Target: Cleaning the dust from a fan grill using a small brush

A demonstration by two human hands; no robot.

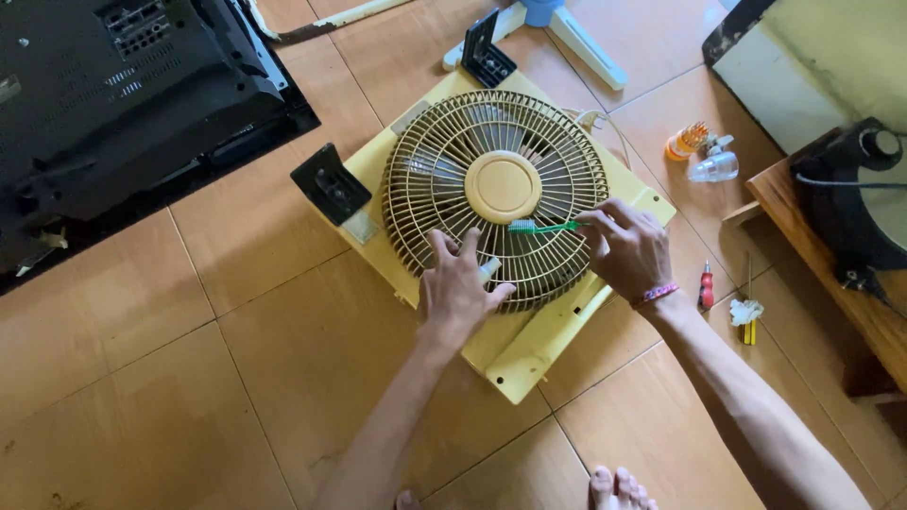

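Tiled floor point(236, 378) under yellow box fan point(529, 354), screwdriver point(706, 286), television point(123, 104).

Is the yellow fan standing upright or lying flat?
Lying flat: the yellow fan rests on the tiled floor, its round grille facing up.

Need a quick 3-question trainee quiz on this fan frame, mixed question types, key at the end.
1. True or false: the right hand holds a green toothbrush against the round fan grille.
2. Multiple choice: where does the left hand rest? A) on the black television back B) on the grille's lower edge C) on the screwdriver
3. Which tool with a red handle lies on the floor tiles right of the yellow box fan?

Key: 1 true. 2 B. 3 the small screwdriver.
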